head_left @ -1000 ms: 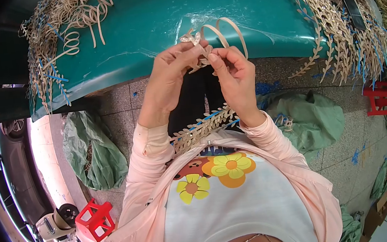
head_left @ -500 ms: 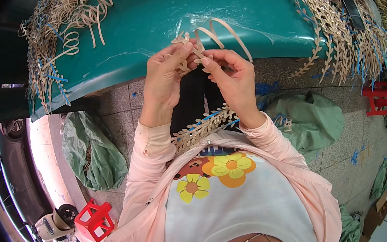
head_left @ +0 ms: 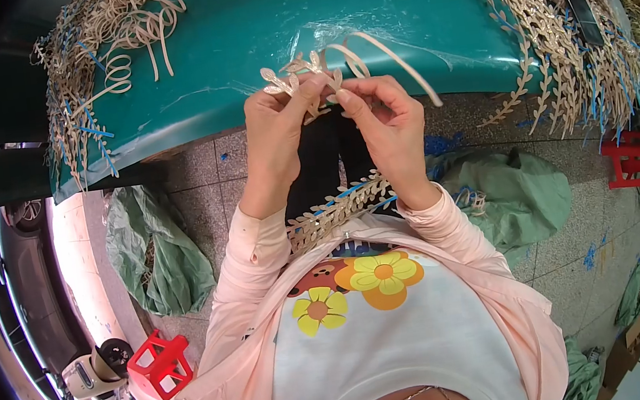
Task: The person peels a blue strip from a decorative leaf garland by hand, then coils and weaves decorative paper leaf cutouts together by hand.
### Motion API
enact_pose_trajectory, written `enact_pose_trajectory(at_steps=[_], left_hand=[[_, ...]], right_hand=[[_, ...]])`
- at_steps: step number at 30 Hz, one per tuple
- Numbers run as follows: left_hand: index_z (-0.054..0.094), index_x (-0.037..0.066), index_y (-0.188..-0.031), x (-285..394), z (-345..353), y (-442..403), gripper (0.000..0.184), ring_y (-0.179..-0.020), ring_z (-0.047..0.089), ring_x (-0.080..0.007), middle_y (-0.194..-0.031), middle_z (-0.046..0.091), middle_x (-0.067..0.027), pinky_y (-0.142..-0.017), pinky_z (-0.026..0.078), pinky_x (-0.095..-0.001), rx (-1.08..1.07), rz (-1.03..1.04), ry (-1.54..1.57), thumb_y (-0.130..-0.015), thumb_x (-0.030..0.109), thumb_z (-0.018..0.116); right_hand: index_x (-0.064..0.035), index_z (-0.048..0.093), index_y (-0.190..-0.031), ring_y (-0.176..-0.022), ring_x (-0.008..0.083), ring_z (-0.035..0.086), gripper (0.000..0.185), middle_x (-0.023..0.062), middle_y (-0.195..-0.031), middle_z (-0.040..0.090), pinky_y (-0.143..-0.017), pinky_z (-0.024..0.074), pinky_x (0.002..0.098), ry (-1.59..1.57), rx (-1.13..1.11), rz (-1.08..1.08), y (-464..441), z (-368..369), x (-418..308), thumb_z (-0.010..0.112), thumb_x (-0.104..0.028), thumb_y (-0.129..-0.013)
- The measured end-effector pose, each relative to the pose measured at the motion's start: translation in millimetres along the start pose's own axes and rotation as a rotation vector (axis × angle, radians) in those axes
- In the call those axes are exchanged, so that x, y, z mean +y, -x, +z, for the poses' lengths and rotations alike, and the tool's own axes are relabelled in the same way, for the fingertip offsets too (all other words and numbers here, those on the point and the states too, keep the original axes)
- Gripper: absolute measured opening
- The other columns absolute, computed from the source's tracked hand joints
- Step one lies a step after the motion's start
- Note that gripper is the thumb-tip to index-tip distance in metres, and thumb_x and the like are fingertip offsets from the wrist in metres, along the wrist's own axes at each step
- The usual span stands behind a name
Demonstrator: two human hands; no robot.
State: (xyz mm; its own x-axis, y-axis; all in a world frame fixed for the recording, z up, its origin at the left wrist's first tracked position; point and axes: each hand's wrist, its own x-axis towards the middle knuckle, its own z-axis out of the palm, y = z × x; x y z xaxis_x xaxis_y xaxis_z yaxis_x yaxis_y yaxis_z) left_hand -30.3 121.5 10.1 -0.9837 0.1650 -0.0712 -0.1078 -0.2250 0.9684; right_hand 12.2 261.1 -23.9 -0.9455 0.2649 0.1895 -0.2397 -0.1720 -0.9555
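Note:
My left hand (head_left: 279, 129) pinches a beige leaf garland (head_left: 281, 81) between thumb and fingers, just over the near edge of the green table. Its glittery leaves stick out above my knuckles. Close beside it, my right hand (head_left: 383, 124) is closed on the same garland, thumb against the fingers. A plain, curled beige strip (head_left: 408, 69) loops up from between the hands and hangs off to the right. Across my lap lies a bundle of leaf garlands (head_left: 337, 212) with blue pieces among them.
Coiled beige strips (head_left: 139, 26) and leaf garlands (head_left: 71, 94) lie at the left of the green table (head_left: 235, 26). More garlands (head_left: 556, 43) drape over its right side, with a dark phone-like object (head_left: 582, 14) on them. Green sacks (head_left: 155, 252) and red stools (head_left: 160, 365) stand on the floor.
More leaves now show above my left hand. The loose end of the curled strip has swung right and slightly down. Both hands stay close together on the garland.

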Motion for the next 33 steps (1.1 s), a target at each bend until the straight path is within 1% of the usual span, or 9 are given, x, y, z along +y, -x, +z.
enact_pose_trajectory(at_steps=[4, 7, 14, 16, 20, 23, 29, 31, 33], left_hand=[[0.073, -0.001, -0.098, 3, 0, -6, 0.020, -0.070, 0.058, -0.0063, -0.083, 0.071, -0.0043, -0.063, 0.042, -0.0225, 0.061, -0.011, 0.099, -0.090, 0.018, 0.070], [0.073, -0.001, -0.097, 10, -6, -9, 0.020, -0.070, 0.059, -0.0073, -0.083, 0.071, -0.0047, -0.063, 0.043, -0.0229, 0.064, -0.018, 0.122, -0.090, 0.018, 0.071], [0.071, 0.000, -0.100, 8, -5, -8, 0.021, -0.077, 0.065, -0.0117, -0.088, 0.071, -0.0066, -0.073, 0.051, -0.0260, 0.011, -0.133, 0.167, -0.091, 0.019, 0.070], [0.069, -0.001, -0.103, 6, -7, -9, 0.022, -0.080, 0.066, -0.0134, -0.090, 0.071, -0.0074, -0.075, 0.052, -0.0268, -0.013, -0.134, 0.162, -0.092, 0.019, 0.068], [0.068, -0.001, -0.104, 7, -7, -6, 0.021, -0.080, 0.066, -0.0141, -0.090, 0.070, -0.0072, -0.075, 0.053, -0.0273, -0.033, -0.203, 0.245, -0.093, 0.017, 0.067], [0.067, -0.001, -0.105, 10, -9, -6, 0.022, -0.080, 0.066, -0.0146, -0.092, 0.070, -0.0072, -0.075, 0.054, -0.0281, -0.045, -0.238, 0.332, -0.093, 0.017, 0.067], [0.066, -0.001, -0.106, 12, -16, -9, 0.020, -0.082, 0.066, -0.0162, -0.091, 0.068, -0.0076, -0.077, 0.056, -0.0298, -0.021, -0.345, 0.512, -0.093, 0.015, 0.067], [0.066, -0.002, -0.107, 11, -17, -10, 0.021, -0.082, 0.066, -0.0166, -0.091, 0.067, -0.0076, -0.078, 0.057, -0.0300, 0.001, -0.372, 0.565, -0.093, 0.014, 0.067], [0.065, -0.002, -0.109, 9, -18, -11, 0.022, -0.083, 0.065, -0.0169, -0.091, 0.066, -0.0077, -0.077, 0.057, -0.0296, 0.012, -0.399, 0.587, -0.093, 0.012, 0.067]], right_hand=[[0.0032, 0.066, -0.111, -0.082, 0.0064, 0.060, 0.023, 0.0025, -0.093, 0.067, -0.074, 0.0479, 0.0217, 0.112, -0.016, -0.014, -2, -3, 2, 0.069, -0.010, -0.093], [0.0025, 0.066, -0.113, -0.083, 0.0058, 0.060, 0.025, 0.0028, -0.094, 0.068, -0.073, 0.0477, 0.0216, 0.009, -0.060, 0.058, 2, -6, 3, 0.068, -0.012, -0.093], [0.0006, 0.069, -0.110, -0.079, 0.0043, 0.059, 0.022, 0.0030, -0.096, 0.069, -0.067, 0.0446, 0.0184, -0.090, 0.031, 0.092, 9, -2, -4, 0.070, -0.013, -0.092], [-0.0010, 0.071, -0.109, -0.074, 0.0034, 0.057, 0.021, 0.0001, -0.089, 0.068, -0.063, 0.0431, 0.0176, 0.077, 0.016, -0.094, 10, -5, 1, 0.071, -0.011, -0.091], [-0.0014, 0.071, -0.105, -0.071, 0.0027, 0.056, 0.017, -0.0029, -0.081, 0.064, -0.062, 0.0419, 0.0174, 0.106, 0.046, -0.077, 10, -5, 2, 0.072, -0.010, -0.090], [-0.0010, 0.070, -0.100, -0.070, 0.0023, 0.055, 0.014, -0.0040, -0.078, 0.062, -0.060, 0.0412, 0.0170, -0.007, 0.056, 0.077, 13, -2, 0, 0.072, -0.011, -0.090], [-0.0018, 0.071, -0.097, -0.072, 0.0031, 0.058, 0.013, -0.0011, -0.085, 0.062, -0.056, 0.0409, 0.0154, -0.103, 0.085, 0.062, 12, 2, -3, 0.073, -0.011, -0.089], [-0.0004, 0.071, -0.098, -0.074, 0.0044, 0.059, 0.013, 0.0018, -0.093, 0.060, -0.057, 0.0424, 0.0163, -0.006, 0.074, -0.085, 12, 0, 3, 0.073, -0.009, -0.088], [0.0003, 0.071, -0.098, -0.074, 0.0046, 0.059, 0.013, 0.0027, -0.096, 0.059, -0.057, 0.0428, 0.0167, 0.020, 0.062, -0.084, 13, -2, 3, 0.073, -0.007, -0.088]])
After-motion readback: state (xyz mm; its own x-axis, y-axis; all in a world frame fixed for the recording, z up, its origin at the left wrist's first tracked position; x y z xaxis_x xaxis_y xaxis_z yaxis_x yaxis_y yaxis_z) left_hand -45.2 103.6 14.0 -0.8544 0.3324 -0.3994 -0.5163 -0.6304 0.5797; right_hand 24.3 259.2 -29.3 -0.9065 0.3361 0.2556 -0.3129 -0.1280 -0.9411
